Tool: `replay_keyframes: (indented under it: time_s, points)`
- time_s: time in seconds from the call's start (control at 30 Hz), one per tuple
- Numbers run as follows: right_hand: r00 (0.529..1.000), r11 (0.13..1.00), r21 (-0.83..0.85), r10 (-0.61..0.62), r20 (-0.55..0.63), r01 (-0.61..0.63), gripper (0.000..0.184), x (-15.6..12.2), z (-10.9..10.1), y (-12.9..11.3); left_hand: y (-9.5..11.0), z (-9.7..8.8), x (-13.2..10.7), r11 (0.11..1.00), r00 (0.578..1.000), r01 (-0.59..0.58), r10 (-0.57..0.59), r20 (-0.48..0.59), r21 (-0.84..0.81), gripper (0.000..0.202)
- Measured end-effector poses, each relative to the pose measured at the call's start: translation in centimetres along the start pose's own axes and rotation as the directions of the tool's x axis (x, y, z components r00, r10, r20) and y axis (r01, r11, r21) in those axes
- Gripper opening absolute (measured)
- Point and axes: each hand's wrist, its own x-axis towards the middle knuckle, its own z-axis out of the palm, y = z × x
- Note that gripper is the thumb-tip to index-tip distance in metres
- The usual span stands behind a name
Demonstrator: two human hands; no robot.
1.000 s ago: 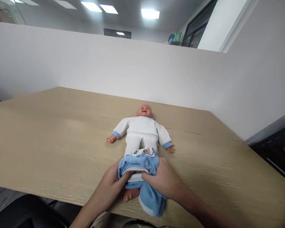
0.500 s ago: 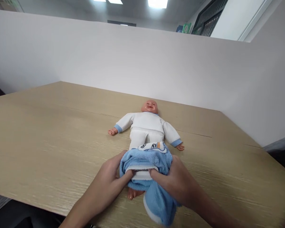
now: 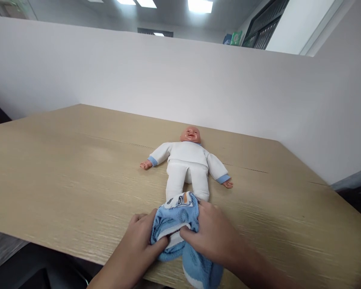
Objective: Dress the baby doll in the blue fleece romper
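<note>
A baby doll (image 3: 187,164) in white clothes with blue cuffs lies on its back on the wooden table (image 3: 63,172), head away from me. Blue fleece trousers (image 3: 177,214) with a cartoon patch are bunched around the doll's lower legs and hide its feet. My left hand (image 3: 138,241) pinches the left side of the blue trousers. My right hand (image 3: 210,233) grips their right side, and loose blue cloth hangs below it over the table's front edge.
A white partition wall (image 3: 138,80) runs behind the table. A dark object (image 3: 355,196) sits beyond the table's right edge, and dark floor shows at the lower left.
Both hands have pulled the blue trousers down the doll's legs toward me. The white thighs are now bare of blue cloth, and the doll's foot is now hidden.
</note>
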Motion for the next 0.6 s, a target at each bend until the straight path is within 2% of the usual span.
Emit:
replay_keyframes:
  time_s: [0.07, 0.2, 0.33, 0.47, 0.6]
  points:
    - [1.000, 0.999, -0.038, -0.002, -0.005, 0.002, 0.019, -0.3, 0.0, -0.3, -0.5, 0.3, 0.0, 1.000, 1.000, -0.018, 0.018, 0.004, 0.007, 0.035]
    - [0.999, 0.996, -0.085, 0.013, 0.039, -0.009, 0.013, -0.7, 0.1, -0.7, -1.5, 0.9, -0.1, 0.999, 0.999, -0.042, 0.042, 0.013, 0.004, 0.047]
    - [1.000, 1.000, 0.001, -0.001, 0.027, 0.001, 0.021, -0.7, 0.5, -0.2, -2.8, 1.8, -0.3, 0.988, 0.999, -0.039, 0.038, -0.006, -0.151, 0.067]
    - [0.998, 0.978, 0.199, -0.065, -0.005, 0.065, 0.038, -1.0, 0.6, 0.7, -4.0, 3.3, -0.9, 0.937, 0.994, -0.090, 0.062, -0.091, -0.338, 0.056]
    - [0.998, 0.952, 0.298, -0.063, -0.019, 0.066, 0.038, -1.4, 1.1, 1.4, -4.3, 4.2, -1.5, 0.877, 0.994, -0.109, 0.083, -0.076, -0.467, 0.054]
